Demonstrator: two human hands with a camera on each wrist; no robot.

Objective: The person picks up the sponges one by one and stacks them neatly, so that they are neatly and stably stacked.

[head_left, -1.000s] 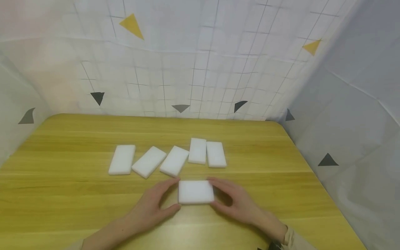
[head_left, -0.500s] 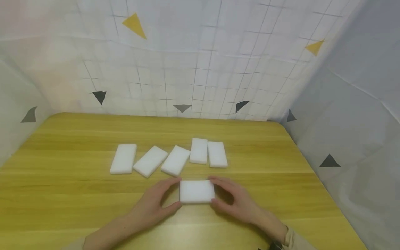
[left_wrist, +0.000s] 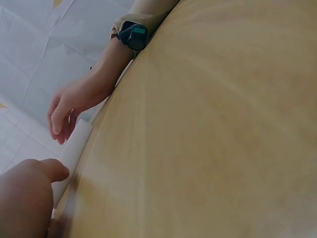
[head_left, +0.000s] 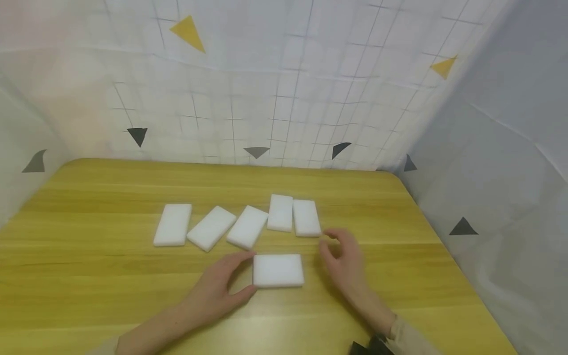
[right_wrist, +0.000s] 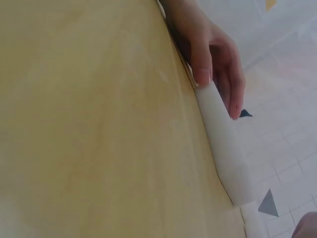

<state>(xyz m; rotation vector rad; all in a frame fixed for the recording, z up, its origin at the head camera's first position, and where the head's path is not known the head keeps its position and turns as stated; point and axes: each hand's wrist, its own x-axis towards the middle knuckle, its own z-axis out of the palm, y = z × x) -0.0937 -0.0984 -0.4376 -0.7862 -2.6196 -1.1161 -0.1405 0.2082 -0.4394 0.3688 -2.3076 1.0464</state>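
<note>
A white sponge block [head_left: 278,270] lies lengthwise across the wooden table in front of the person. At its left short end, my left hand [head_left: 217,283] holds it, thumb at the near corner and fingers at the far one. My right hand [head_left: 346,261] is off the block, to its right, with loosely bent fingers and nothing between them. Its fingertips are right by the near corner of the rightmost back sponge [head_left: 307,218]. In the right wrist view, the left thumb [right_wrist: 202,74] meets the block's end; the right hand is mostly out of that frame.
Beside that back sponge lie another sponge [head_left: 280,212], a slanted one [head_left: 247,227], a second slanted one [head_left: 211,228] and a far-left one [head_left: 173,225]. The wooden table [head_left: 88,276] ends at a white grid-marked cloth [head_left: 266,98] behind and a grey sheet [head_left: 501,172] at right.
My right hand has let go of the block's right end and moved right and away from the person, toward the rightmost back sponge. The left hand and the block have stayed in place.
</note>
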